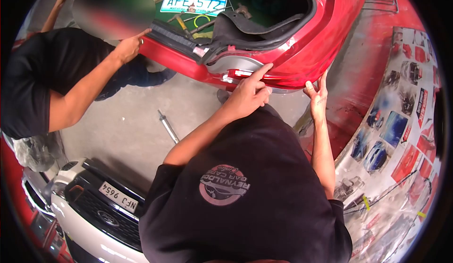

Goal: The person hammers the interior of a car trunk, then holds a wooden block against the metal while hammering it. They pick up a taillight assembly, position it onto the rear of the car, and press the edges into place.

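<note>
A red tail light (287, 81) sits at the rear corner of a red car (302, 50). My left hand (249, 93) lies at its left end, index finger stretched out onto the red surface and the other fingers bent. My right hand (318, 94) is at the right end of the light, its thumb and fingers apart against the corner. Neither hand is visibly wrapped round anything. Left of my left hand is a grey recess (231, 64) with a shiny red and silver part (242, 73).
A co-worker at the left rests a hand (127, 50) by the trunk edge. Tools and a licence plate (193, 4) lie in the trunk. A metal rod (168, 126) is on the floor. A white car (94, 225) stands lower left; a printed banner (394, 135) is at right.
</note>
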